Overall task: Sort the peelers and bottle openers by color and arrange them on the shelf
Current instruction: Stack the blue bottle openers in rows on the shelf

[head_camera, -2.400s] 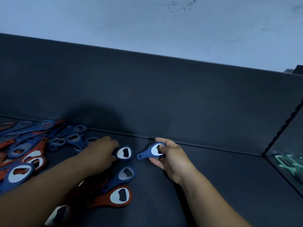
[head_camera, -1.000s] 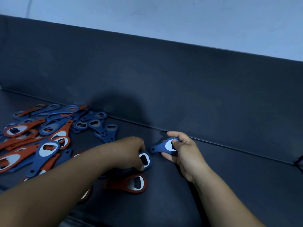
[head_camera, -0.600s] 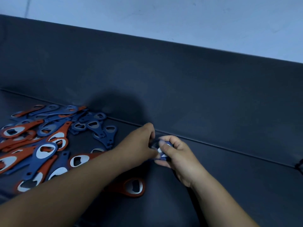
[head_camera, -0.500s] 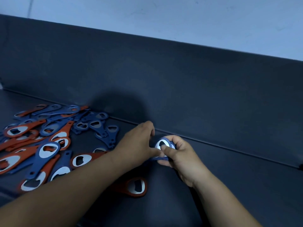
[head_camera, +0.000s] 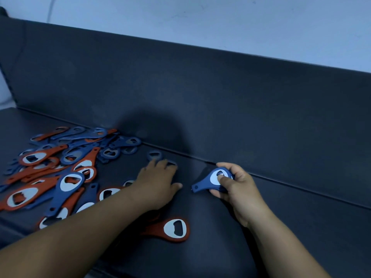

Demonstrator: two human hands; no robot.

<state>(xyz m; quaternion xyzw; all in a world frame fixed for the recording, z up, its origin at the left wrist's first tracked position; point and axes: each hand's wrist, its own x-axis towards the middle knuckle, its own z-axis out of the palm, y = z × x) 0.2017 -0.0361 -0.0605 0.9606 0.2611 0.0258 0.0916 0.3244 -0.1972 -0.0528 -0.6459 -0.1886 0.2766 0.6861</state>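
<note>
left hand (head_camera: 158,178) moved off, flat; right hand (head_camera: 233,185) grips blue opener (head_camera: 208,182)

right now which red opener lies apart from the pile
The red opener nearest the camera, below the left forearm; the other red ones are mixed into the pile.

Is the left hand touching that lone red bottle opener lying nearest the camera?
Apart. The head view shows the left hand flat on the shelf further back, while the red bottle opener lies nearer the camera beside the forearm, with dark shelf between hand and opener.
</note>
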